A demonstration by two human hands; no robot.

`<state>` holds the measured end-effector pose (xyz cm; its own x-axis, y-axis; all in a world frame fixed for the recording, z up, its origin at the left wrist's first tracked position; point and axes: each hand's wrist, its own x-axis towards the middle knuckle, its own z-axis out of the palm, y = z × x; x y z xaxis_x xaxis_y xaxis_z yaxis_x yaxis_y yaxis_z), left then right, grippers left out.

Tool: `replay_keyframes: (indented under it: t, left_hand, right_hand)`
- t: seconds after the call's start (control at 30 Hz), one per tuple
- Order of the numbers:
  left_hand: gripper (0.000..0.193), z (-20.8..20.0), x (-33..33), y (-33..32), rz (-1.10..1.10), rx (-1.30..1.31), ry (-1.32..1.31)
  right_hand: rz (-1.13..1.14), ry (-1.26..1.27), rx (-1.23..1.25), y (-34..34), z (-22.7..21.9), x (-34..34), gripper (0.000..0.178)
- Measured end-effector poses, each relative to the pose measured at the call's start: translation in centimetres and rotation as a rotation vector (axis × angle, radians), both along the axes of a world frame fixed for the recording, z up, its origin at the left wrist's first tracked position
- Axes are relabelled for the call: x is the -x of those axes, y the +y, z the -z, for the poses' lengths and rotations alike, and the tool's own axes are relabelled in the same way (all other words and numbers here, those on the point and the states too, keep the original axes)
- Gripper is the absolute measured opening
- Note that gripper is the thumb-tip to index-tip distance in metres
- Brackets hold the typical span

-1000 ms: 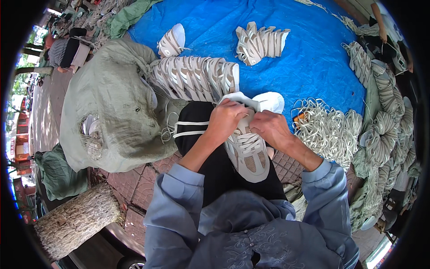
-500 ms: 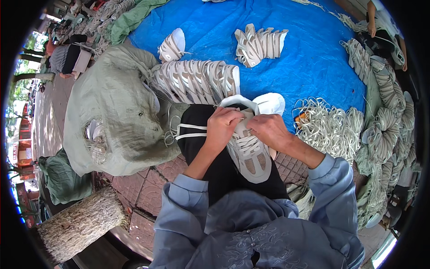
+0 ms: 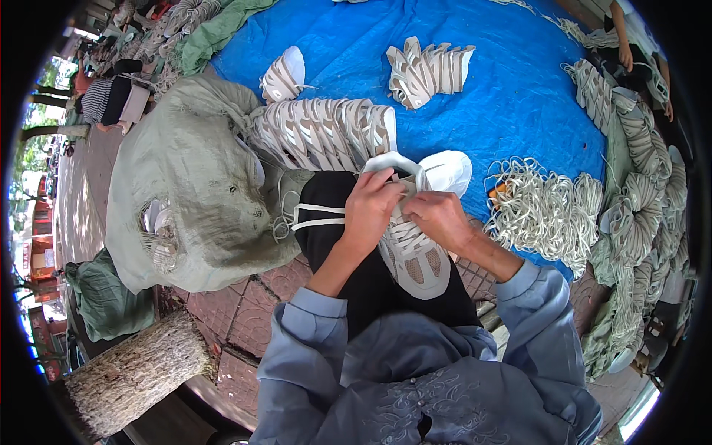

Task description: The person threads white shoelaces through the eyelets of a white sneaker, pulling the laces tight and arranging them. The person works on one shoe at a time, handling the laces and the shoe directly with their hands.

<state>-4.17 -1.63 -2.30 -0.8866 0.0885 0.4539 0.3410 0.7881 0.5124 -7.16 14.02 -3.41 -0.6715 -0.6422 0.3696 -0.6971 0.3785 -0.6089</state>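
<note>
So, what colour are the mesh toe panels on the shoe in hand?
The mesh panels are tan, clearest in the head view.

An open-air workplace on a street pavement was indicated. Reddish paving tiles (image 3: 245, 315) were laid underfoot, a rough tree trunk (image 3: 137, 377) was seen beside them, and sunlit green leaves (image 3: 49, 76) were visible at the left rim. Work was shown by a blue tarpaulin (image 3: 519, 89), on which a stack of shoe uppers (image 3: 426, 74) and heaped white laces (image 3: 547, 211) were laid, and by a laced upper (image 3: 421, 271) being handled.
</note>
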Motion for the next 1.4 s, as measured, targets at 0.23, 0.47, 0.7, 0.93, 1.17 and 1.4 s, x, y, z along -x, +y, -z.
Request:
replay_keyframes:
  t: [0.23, 0.47, 0.7, 0.93, 1.17, 1.4]
  left_hand:
    - [0.017, -1.1, -1.6, 0.0, 0.149, 0.272, -0.050]
    - [0.013, -1.7, -3.4, 0.5, 0.105, 0.329, -0.064]
    - [0.009, -1.4, -3.4, 0.6, -0.018, 0.291, -0.028]
    - [0.008, -1.5, -4.0, 1.0, -0.136, 0.368, -0.075]
    - [0.011, -1.2, -4.0, 1.6, -0.191, 0.482, -0.053]
    - [0.009, -0.7, -4.5, 1.8, -0.177, 0.367, -0.047]
  right_hand:
    - [0.030, -0.387, 0.097, 1.0, -0.4, -0.4, 0.009]
    - [0.044, -0.394, 0.099, 0.9, -0.9, -0.8, 0.011]
    - [0.030, -0.406, 0.138, 1.1, -0.6, -0.8, 0.011]
    - [0.003, -0.274, 0.133, 0.8, -0.1, -0.9, 0.011]
    - [0.003, -0.305, 0.145, 0.7, -0.3, -0.9, 0.011]
    - [0.003, -0.258, 0.110, 0.6, -0.5, -1.4, 0.011]
